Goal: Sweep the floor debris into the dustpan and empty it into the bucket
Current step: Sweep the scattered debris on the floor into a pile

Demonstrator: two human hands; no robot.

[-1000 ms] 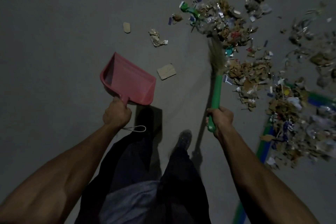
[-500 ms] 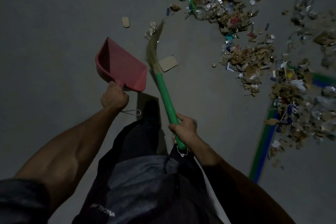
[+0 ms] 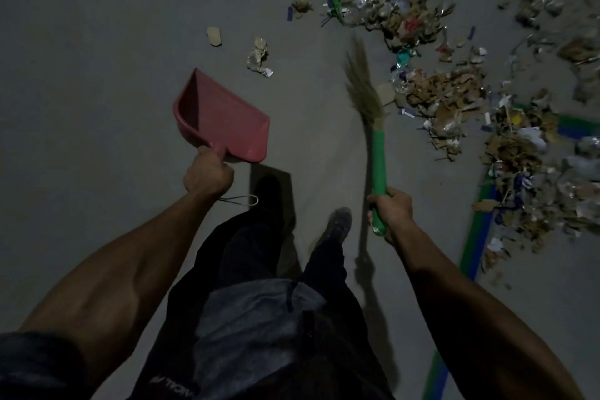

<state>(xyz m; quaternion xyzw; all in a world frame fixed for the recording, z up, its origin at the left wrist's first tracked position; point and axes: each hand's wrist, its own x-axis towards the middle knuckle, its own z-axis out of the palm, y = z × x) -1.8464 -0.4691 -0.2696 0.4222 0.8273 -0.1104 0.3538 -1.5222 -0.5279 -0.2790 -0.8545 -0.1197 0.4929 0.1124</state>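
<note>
Left hand: the left hand [image 3: 207, 174] is closed around the handle of the red dustpan [image 3: 224, 120], thumb on top. A cord loop [image 3: 240, 200] hangs below the fist.
Dustpan: carried in the air, mouth tilted up and away from the body, nothing visible inside. Its shadow falls on the floor [image 3: 97, 75] just beneath, so it is judged clear of the ground.
Right hand: the right hand [image 3: 391, 209] grips the low end of the green broom [image 3: 378, 159] handle, fingers wrapped round it.
Broom: bristles [image 3: 362, 91] point forward and are blurred; whether the tips touch the floor cannot be told. They sit just beside the near edge of the debris.
Debris: the debris [image 3: 454, 97] is cardboard scraps, foil and plastic bits, spread in a wide band up the right side. Three stray pieces, among them a crumpled wrapper [image 3: 258, 57], lie well apart from it, ahead of the dustpan.
Floor marking: a green and blue stripe [image 3: 474, 237] runs under the right-hand litter.
Bucket: not in view.
Step in hand: judged to be gathering the litter into one heap; no loading begun.
Recommended method: short, low strokes drawing the band inward toward the strays. Set the pan lip flat on the floor before any sweep-in.
Risk: fast strokes are likely to scatter the light foil and paper.
</note>
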